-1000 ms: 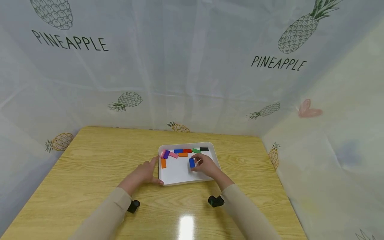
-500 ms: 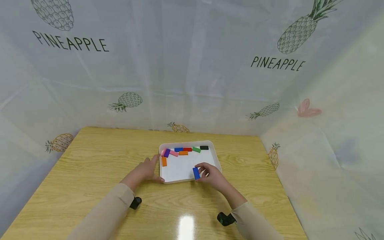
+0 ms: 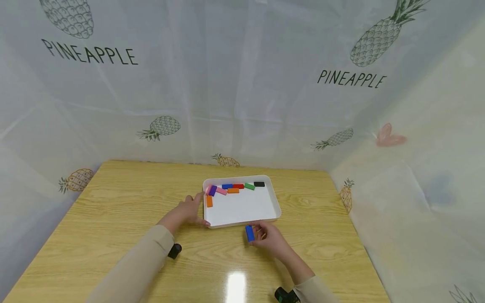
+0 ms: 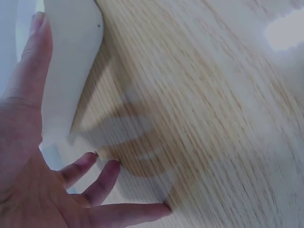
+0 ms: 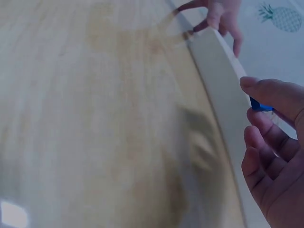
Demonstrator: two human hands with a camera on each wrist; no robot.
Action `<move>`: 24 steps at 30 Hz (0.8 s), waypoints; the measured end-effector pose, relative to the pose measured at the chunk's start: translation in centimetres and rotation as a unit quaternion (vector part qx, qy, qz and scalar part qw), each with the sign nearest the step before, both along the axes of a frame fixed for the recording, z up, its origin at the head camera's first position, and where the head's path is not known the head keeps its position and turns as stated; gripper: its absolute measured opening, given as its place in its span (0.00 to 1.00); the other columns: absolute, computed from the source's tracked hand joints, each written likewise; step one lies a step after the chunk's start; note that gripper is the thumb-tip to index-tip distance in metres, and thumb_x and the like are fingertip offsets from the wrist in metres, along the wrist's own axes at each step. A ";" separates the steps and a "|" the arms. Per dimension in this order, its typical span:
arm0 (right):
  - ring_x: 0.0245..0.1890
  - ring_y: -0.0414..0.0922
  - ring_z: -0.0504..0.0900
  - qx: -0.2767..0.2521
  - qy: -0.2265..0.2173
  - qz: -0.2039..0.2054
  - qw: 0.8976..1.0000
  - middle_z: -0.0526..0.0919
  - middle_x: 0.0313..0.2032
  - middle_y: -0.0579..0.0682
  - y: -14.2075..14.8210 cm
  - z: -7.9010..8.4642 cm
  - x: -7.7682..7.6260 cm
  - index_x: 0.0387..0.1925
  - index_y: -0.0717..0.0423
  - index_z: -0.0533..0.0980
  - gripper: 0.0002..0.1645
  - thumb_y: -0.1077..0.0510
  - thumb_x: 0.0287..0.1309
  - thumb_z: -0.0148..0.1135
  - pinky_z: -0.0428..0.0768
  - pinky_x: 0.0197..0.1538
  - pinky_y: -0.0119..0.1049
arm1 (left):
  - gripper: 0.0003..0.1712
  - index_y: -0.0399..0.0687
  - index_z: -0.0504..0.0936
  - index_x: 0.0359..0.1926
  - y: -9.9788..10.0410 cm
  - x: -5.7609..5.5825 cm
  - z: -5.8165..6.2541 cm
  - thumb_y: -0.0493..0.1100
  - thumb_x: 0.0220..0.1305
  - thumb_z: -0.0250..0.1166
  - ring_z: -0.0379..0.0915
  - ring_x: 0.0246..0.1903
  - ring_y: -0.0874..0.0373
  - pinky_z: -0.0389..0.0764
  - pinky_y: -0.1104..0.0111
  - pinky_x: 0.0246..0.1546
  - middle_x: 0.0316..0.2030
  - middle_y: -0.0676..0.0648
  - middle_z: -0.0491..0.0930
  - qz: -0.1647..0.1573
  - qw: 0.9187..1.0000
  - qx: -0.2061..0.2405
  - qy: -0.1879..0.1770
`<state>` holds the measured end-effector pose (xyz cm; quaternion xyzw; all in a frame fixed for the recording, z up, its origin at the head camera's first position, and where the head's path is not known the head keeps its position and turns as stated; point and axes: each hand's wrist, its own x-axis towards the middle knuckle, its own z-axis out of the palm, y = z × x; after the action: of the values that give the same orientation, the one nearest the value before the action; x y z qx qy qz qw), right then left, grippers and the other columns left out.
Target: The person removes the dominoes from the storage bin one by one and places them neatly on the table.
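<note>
A blue block (image 3: 250,233) is pinched between the thumb and fingers of my right hand (image 3: 269,239), just in front of the white tray's (image 3: 242,221) near edge. In the right wrist view only a small piece of the blue block (image 5: 259,105) shows between thumb and fingertip; its remainder is hidden. My left hand (image 3: 186,211) is spread along the tray's left end, one finger near the far-left part and the thumb at the near-left corner. The left wrist view has that thumb (image 4: 35,61) lying against the tray wall (image 4: 71,61), with the other fingers extended.
Inside the tray lie an orange block (image 3: 209,201), a purple block (image 3: 213,190), pink blocks (image 3: 222,191), another orange one, and blue, red, green (image 3: 249,186) and black (image 3: 259,184) ones along the far wall. A wooden table (image 3: 132,202) carries everything, with a pineapple-print curtain (image 3: 242,84) behind.
My right hand has brought the blue block from over the tray toward me, past its near edge. The tray has shifted slightly away and right, my left hand staying at its left end.
</note>
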<state>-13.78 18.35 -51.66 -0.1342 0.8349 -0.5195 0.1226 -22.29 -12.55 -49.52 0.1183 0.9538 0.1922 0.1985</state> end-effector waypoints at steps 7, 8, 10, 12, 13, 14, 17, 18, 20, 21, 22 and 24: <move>0.30 0.42 0.74 -0.025 -0.026 -0.019 0.999 0.77 0.38 0.52 0.3 -2.2 0.9 0.55 0.63 0.75 0.31 0.69 0.47 0.74 0.75 0.31 0.28 | 0.69 0.44 0.45 0.76 0.0 -0.1 -0.3 0.64 0.44 0.76 0.56 0.59 0.19 0.64 0.34 0.56 0.64 0.22 0.57 0.005 1.000 0.002 -0.004; 0.30 0.43 0.74 -0.027 -0.029 -0.020 0.999 0.77 0.39 0.52 0.3 -2.4 0.9 0.55 0.64 0.75 0.31 0.69 0.47 0.74 0.75 0.30 0.29 | 0.69 0.44 0.45 0.76 0.0 -0.1 -0.2 0.64 0.44 0.76 0.56 0.59 0.19 0.64 0.34 0.56 0.64 0.22 0.56 0.007 1.000 0.003 -0.006; 0.29 0.43 0.74 -0.027 -0.031 -0.022 0.999 0.77 0.39 0.53 0.4 -2.8 1.0 0.56 0.64 0.74 0.32 0.69 0.48 0.74 0.75 0.29 0.29 | 0.69 0.44 0.45 0.76 0.0 -0.1 -0.2 0.64 0.45 0.76 0.56 0.59 0.20 0.64 0.35 0.56 0.64 0.22 0.56 0.008 1.000 0.004 -0.012; 0.29 0.42 0.74 -0.016 -0.025 -0.024 0.999 0.77 0.39 0.52 0.5 -3.1 0.9 0.57 0.64 0.74 0.32 0.68 0.48 0.75 0.75 0.29 0.29 | 0.69 0.44 0.44 0.76 0.0 -0.2 -0.3 0.64 0.45 0.76 0.56 0.60 0.20 0.64 0.35 0.56 0.64 0.22 0.56 0.009 1.000 0.005 -0.015; 0.28 0.41 0.74 -0.009 -0.021 -0.026 0.999 0.77 0.38 0.51 0.5 -3.3 0.9 0.57 0.64 0.75 0.32 0.67 0.47 0.75 0.75 0.29 0.29 | 0.69 0.45 0.44 0.76 -0.1 -0.3 -0.3 0.63 0.45 0.76 0.56 0.60 0.20 0.64 0.35 0.57 0.64 0.22 0.56 0.009 1.000 0.005 -0.017; 0.28 0.41 0.73 0.000 -0.017 -0.027 0.999 0.77 0.38 0.50 0.5 -3.4 0.7 0.56 0.63 0.75 0.32 0.66 0.47 0.75 0.74 0.28 0.29 | 0.69 0.45 0.43 0.76 -0.1 -0.3 -0.3 0.63 0.46 0.76 0.56 0.60 0.20 0.64 0.35 0.57 0.64 0.22 0.55 0.009 1.000 0.007 -0.017; 0.26 0.39 0.72 0.022 -0.004 -0.035 0.999 0.76 0.35 0.49 0.4 -3.7 0.4 0.54 0.60 0.76 0.31 0.63 0.46 0.77 0.73 0.28 0.29 | 0.68 0.45 0.44 0.76 -0.2 -0.4 -0.5 0.63 0.46 0.77 0.56 0.60 0.20 0.64 0.35 0.56 0.64 0.22 0.56 0.010 1.000 0.008 -0.014; 0.26 0.39 0.71 0.026 -0.002 -0.037 0.999 0.76 0.35 0.49 0.4 -3.8 0.3 0.54 0.60 0.77 0.31 0.63 0.46 0.77 0.73 0.28 0.29 | 0.68 0.45 0.44 0.76 -0.2 -0.4 -0.5 0.63 0.46 0.77 0.56 0.59 0.20 0.64 0.35 0.56 0.64 0.22 0.56 0.009 1.000 0.009 -0.013; 0.25 0.39 0.70 0.033 0.000 -0.040 0.999 0.76 0.33 0.48 0.3 -4.0 0.1 0.52 0.59 0.78 0.30 0.62 0.45 0.78 0.71 0.28 0.29 | 0.68 0.44 0.44 0.76 -0.2 -0.4 -0.4 0.63 0.45 0.77 0.57 0.59 0.20 0.64 0.35 0.56 0.64 0.21 0.56 0.007 1.000 0.009 -0.012; 0.25 0.39 0.69 0.033 0.001 -0.042 0.999 0.76 0.33 0.48 0.3 -4.0 0.0 0.51 0.59 0.78 0.29 0.62 0.45 0.78 0.71 0.28 0.29 | 0.69 0.44 0.44 0.76 -0.2 -0.4 -0.4 0.63 0.45 0.77 0.57 0.59 0.20 0.65 0.35 0.56 0.64 0.21 0.56 0.006 1.000 0.009 -0.012; 0.25 0.39 0.69 0.034 0.002 -0.044 0.998 0.75 0.32 0.48 0.3 -4.0 -0.1 0.51 0.60 0.78 0.29 0.63 0.44 0.78 0.71 0.28 0.29 | 0.69 0.44 0.44 0.76 -0.2 -0.4 -0.4 0.63 0.45 0.77 0.57 0.59 0.20 0.65 0.36 0.56 0.64 0.21 0.56 0.005 1.000 0.008 -0.012; 0.25 0.39 0.68 0.036 0.004 -0.048 0.998 0.75 0.31 0.48 0.2 -4.1 -0.2 0.50 0.61 0.78 0.29 0.63 0.43 0.78 0.70 0.28 0.29 | 0.69 0.43 0.44 0.76 -0.1 -0.4 -0.4 0.64 0.45 0.77 0.58 0.58 0.20 0.65 0.36 0.56 0.64 0.21 0.56 0.002 1.000 0.009 -0.012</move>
<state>-13.94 18.58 -55.72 -0.0913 0.8588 -0.4942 0.0993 -22.66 -12.65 -49.93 0.1156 0.9497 0.2027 0.2087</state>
